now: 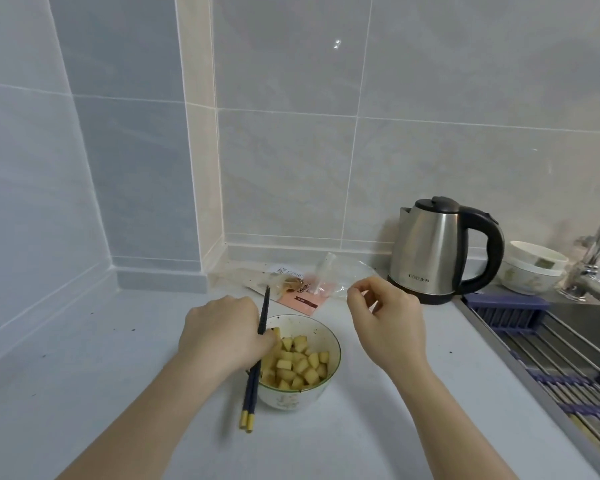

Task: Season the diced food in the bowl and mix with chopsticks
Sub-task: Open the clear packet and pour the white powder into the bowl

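A white bowl [321, 330] with a green rim stands on the pale counter and holds several yellow diced pieces [297, 363] flecked with dark seasoning. My left hand [222, 336] grips a pair of dark blue chopsticks [250, 398] with yellow ends over the bowl's left rim. The chopsticks lie slanted, their thin ends pointing away past my fingers. My right hand [385, 317] hovers to the right of and beyond the bowl, its fingers loosely curled with thumb and forefinger close together; whether they pinch anything I cannot tell.
Pink seasoning packets and clear plastic wrapping [302, 289] lie behind the bowl. A steel electric kettle [437, 249] stands at the back right, with stacked white bowls [534, 268] beside it. A sink with a drying rack [551, 344] and tap borders the counter's right edge.
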